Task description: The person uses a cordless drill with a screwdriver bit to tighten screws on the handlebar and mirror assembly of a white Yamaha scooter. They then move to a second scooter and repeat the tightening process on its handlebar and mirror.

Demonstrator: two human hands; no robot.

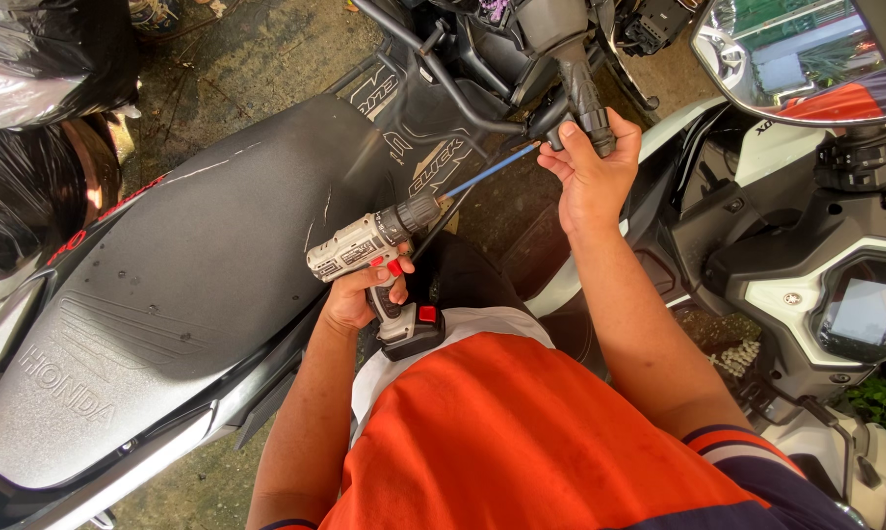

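head view: a person's left hand (364, 291) clamps a cordless drill (376, 257), its long blue bit (490, 171) reaching the end of a scooter's handlebar grip (586, 98), which the right hand (592, 169) grasps; the grip remains on the bar, work seemingly unfinished.

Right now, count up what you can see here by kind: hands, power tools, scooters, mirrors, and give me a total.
Hands: 2, the left hand on the cordless drill, the right hand at the handlebar grip
Cordless drills: 1, with a long blue bit
Scooters: 2, the black-seated scooter and the white scooter
Mirrors: 1
Total: 6
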